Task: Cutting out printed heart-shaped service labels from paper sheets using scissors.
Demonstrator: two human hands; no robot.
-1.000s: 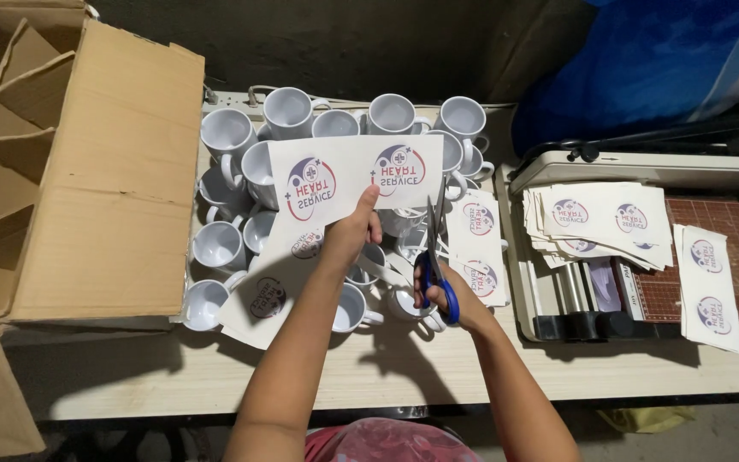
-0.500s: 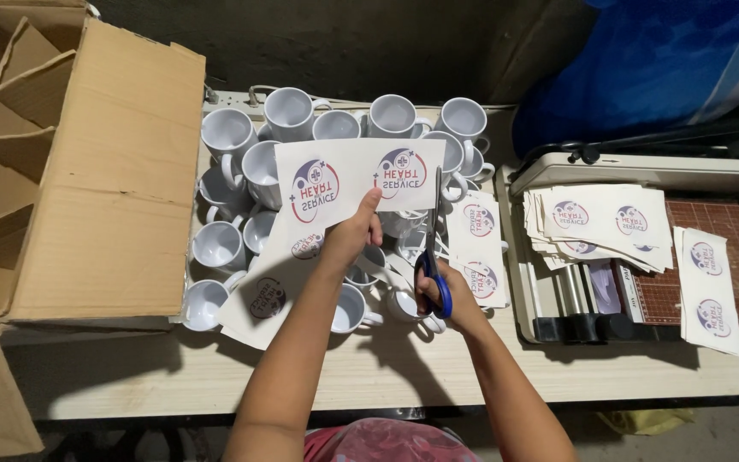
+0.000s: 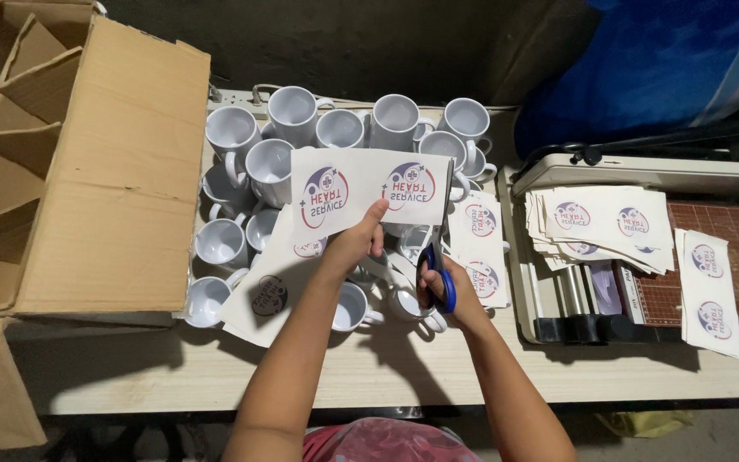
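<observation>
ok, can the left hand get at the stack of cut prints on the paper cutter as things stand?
Probably not: the left hand holds the printed sheet, and the right hand with the blue-handled scissors lies between it and the stack of cut prints.

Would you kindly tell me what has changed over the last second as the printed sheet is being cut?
Very little. The right hand with the blue-handled scissors has edged up along the right edge of the printed sheet. The left hand keeps pinching the sheet's lower edge. The white mugs, cardboard box and stacked prints stayed put.
</observation>
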